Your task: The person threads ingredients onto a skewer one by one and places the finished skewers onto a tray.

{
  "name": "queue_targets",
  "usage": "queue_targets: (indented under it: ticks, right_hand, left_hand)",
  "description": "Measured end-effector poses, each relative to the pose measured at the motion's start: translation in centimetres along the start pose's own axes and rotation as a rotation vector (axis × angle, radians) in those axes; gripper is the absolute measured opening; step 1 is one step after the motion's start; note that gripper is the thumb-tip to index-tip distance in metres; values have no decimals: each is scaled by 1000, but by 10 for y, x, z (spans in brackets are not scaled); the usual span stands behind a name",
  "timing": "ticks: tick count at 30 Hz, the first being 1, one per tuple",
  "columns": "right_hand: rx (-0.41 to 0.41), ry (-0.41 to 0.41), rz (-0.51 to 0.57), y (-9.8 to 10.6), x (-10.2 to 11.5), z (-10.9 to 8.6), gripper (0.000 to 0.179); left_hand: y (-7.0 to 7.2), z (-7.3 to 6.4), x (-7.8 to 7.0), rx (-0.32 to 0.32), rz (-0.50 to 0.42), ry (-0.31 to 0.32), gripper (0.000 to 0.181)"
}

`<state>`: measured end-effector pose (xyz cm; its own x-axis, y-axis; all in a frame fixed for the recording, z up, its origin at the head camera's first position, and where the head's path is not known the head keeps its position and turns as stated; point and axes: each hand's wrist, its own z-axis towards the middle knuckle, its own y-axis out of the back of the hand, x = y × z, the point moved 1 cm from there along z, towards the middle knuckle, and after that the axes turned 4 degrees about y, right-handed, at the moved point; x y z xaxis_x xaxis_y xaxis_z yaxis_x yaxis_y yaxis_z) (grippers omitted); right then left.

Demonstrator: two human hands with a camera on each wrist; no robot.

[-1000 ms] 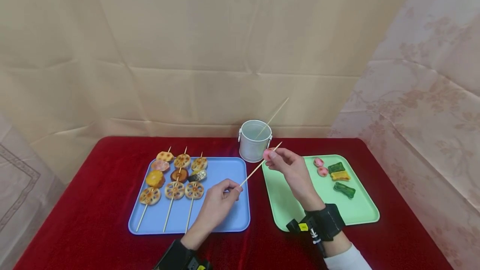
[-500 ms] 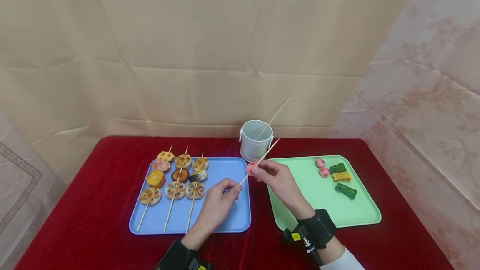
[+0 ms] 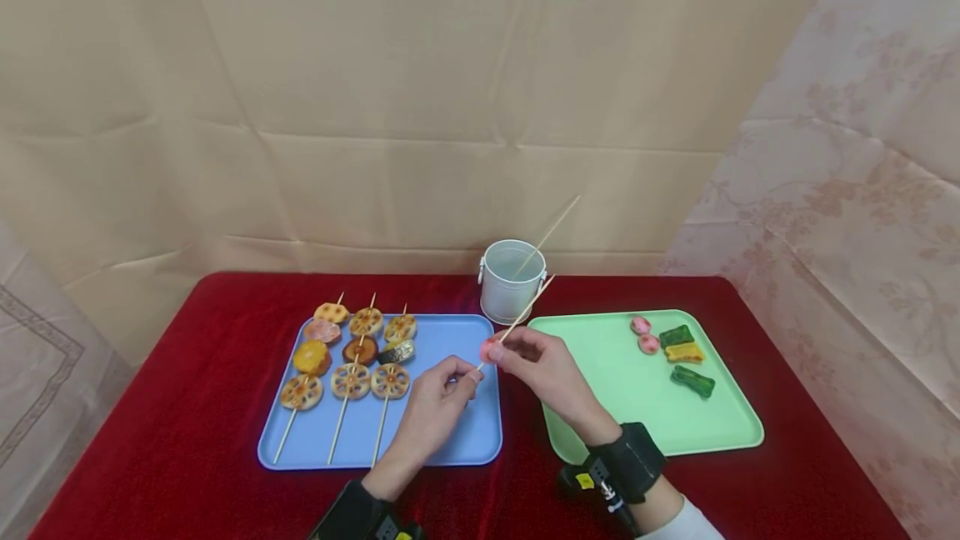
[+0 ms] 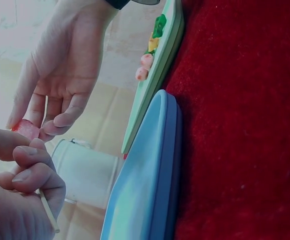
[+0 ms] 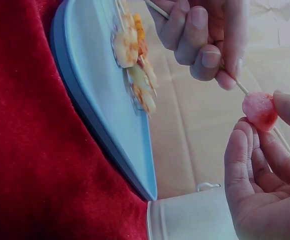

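Observation:
My left hand (image 3: 435,407) grips a thin wooden skewer (image 3: 528,307) near its lower end, above the right part of the blue tray (image 3: 450,340). The skewer's blunt end pokes out below the curled fingers in the left wrist view. With thumb and fingertips, my right hand (image 3: 551,377) pinches a pink ball-shaped food piece (image 5: 260,111) threaded on the skewer. The piece sits just above the left fingertips, and the skewer's pointed end extends up and to the right beyond it. On the blue tray lie three loaded skewers with lotus root slices (image 3: 350,381) and other pieces.
A green tray (image 3: 600,340) at the right holds two pink balls (image 3: 645,335), green pieces (image 3: 692,381) and a yellow piece (image 3: 684,352). Behind the hands stands a white bucket (image 3: 510,294) with one bare skewer (image 3: 558,223) leaning in it. A red cloth (image 3: 180,390) covers the table.
My right hand has slid the pink ball down the skewer, leftward and toward my left hand. The left hand has stayed in place, holding the skewer.

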<state>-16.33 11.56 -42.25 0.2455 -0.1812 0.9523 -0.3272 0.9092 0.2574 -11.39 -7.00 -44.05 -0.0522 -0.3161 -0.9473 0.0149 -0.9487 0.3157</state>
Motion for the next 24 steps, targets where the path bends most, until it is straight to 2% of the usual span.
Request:
queue_targets:
  ticks: [7,17,21,24]
  right_hand:
    - [20,7,-37,-3,-3,0,22]
    - [32,21,-38,-6,-3,0,24]
    - [-4,3,-83,5,-1,1,28]
    - [-72,2,-146,21,1,2,31]
  left_hand:
    - [-1,1,1,-14,-4,-2,12]
    - [0,1,2,-26,-11,-12,13]
    - [1,2,2,-32,-17,1,14]
    - [1,2,2,-31,-21,8,15]
